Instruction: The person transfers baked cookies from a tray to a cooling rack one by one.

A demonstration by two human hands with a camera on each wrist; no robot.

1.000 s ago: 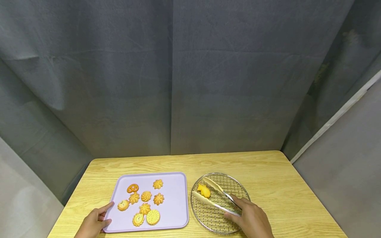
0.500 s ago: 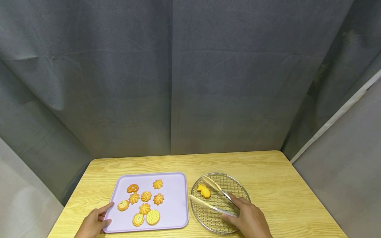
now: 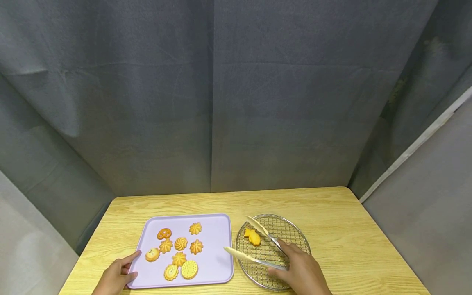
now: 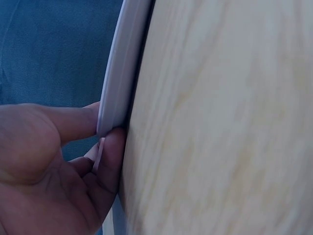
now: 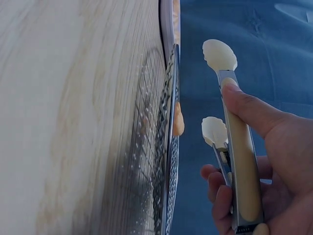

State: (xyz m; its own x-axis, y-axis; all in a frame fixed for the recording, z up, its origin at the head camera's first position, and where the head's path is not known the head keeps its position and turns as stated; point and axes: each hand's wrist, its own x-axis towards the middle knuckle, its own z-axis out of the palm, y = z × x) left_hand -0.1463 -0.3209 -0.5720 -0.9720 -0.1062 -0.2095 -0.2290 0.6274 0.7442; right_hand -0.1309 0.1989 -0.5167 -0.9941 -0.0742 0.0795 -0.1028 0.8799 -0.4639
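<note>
My right hand grips a pair of tongs with pale tips, their two arms spread apart with nothing between them. In the right wrist view the tongs are raised off the round wire rack. A yellow cookie, shaped like a fish or pineapple, lies on the rack. One tong tip reaches over the right rim of the lilac tray. My left hand pinches the tray's left edge, thumb on top and fingers beneath, as the left wrist view shows at the rim.
Several cookies lie on the tray, among them a pretzel-shaped one, a swirl and a round dotted one. The rack stands just right of the tray on the wooden table. Grey curtains hang behind.
The tongs have come away from around the yellow cookie, shifting left toward the tray and spreading wider. The cookie stays on the rack. My left hand and the tray have barely moved.
</note>
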